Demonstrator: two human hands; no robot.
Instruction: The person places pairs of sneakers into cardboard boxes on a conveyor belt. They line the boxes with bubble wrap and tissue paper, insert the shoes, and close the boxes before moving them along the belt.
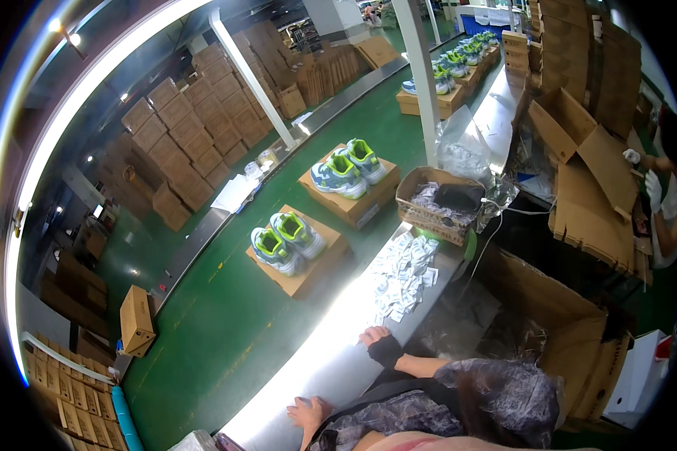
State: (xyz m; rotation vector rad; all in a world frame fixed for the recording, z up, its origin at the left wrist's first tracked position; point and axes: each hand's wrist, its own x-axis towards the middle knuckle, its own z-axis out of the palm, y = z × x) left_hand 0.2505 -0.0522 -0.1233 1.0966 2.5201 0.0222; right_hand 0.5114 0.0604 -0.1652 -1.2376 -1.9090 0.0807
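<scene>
On the steel ledge's near edge both hands rest flat — left hand (306, 411) spread, right hand (380, 345) in a black wrist wrap just short of the white sachets (402, 275).

A green conveyor belt (226, 331) carries flat cardboard boxes, each topped with a pair of grey sneakers with lime-green insides: one pair (287, 239) near the middle, another pair (350, 167) just beyond, more (459, 60) far up the belt. Stacks of brown cartons (188, 135) stand at the left. A woven basket (438, 201) sits near opened cardboard boxes (590, 188) on the right.
</scene>
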